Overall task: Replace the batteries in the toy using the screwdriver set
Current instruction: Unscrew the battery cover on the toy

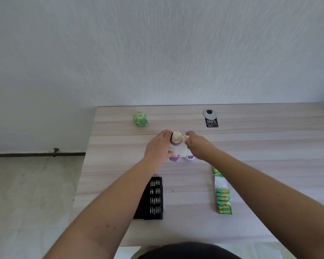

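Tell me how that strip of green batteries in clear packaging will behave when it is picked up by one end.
The strip of green batteries in clear packaging will probably hang floppy, since its thin film already lies crumpled near the far end. The batteries crowd the near end, so that end likely pulls downward. It seems unlikely to roll, lying flat on the wooden table.

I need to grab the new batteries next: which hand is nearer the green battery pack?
Right. The right hand holds the toy just beyond the battery pack, on the same side of the table. The left hand grips the toy's other side, farther away.
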Demonstrator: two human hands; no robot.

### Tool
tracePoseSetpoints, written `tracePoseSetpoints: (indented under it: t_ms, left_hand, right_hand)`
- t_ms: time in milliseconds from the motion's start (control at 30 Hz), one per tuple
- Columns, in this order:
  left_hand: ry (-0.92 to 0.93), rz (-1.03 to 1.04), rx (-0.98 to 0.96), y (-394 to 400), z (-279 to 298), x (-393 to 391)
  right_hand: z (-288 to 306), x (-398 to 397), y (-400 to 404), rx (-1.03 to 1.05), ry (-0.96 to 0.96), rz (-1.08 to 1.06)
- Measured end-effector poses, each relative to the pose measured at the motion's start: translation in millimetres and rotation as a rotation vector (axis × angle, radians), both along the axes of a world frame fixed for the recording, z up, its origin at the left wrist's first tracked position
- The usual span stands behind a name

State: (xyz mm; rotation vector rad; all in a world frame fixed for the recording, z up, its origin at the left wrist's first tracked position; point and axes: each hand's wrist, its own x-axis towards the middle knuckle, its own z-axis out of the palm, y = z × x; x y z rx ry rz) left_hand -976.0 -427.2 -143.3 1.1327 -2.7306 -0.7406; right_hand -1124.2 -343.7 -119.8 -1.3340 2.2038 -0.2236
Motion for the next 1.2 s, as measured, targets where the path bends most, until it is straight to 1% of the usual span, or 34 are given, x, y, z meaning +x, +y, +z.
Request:
tracePoseSetpoints:
  t_ms: [100, 267, 467, 567, 667, 767, 833, 900, 1033, 1133, 1200]
  left_hand:
    - [0.007, -0.004, -0.002, 0, -2, 1]
    - [0.009, -0.008, 0.002, -1, -3, 0]
    - [0.014, -0.006, 0.004, -1, -7, 1]
    - [0.021, 0.009, 0.019, -1, -7, 0]
    - [0.034, 0.010, 0.031, -2, -10, 0]
    - [0.044, 0.007, 0.031, -3, -11, 0]
    - [0.067, 0.012, 0.039, -3, -13, 0]
    - [0.100, 0.010, 0.045, -3, -17, 0]
    - [0.081, 0.032, 0.033, 2, -26, 3]
    - [0.072, 0.059, 0.009, 2, -26, 5]
    - [0.066, 0.039, -0.006, 1, -25, 7]
  right_hand:
    - [-8, -10, 11, -0.174, -0.149, -0.209]
    - [-12, -16, 26, -0.304, -0.379, -0.357]
    - [-11, -25, 41, -0.476, -0.516, -0.575]
    - [-13, -28, 53, -0.523, -0.685, -0.704]
    - [-12, -24, 65, -0.554, -0.898, -0.816]
    - [-16, -18, 77, -0.554, -1.055, -0.846]
    - [-22, -12, 84, -0.527, -1.085, -0.828]
    - [-27, -6, 91, -0.470, -1.074, -0.792]
    - [-45, 2, 107, -0.325, -0.951, -0.684]
    - [-60, 6, 117, -0.273, -0.829, -0.623]
    - [-66, 11, 122, -0.253, -0.803, -0.600]
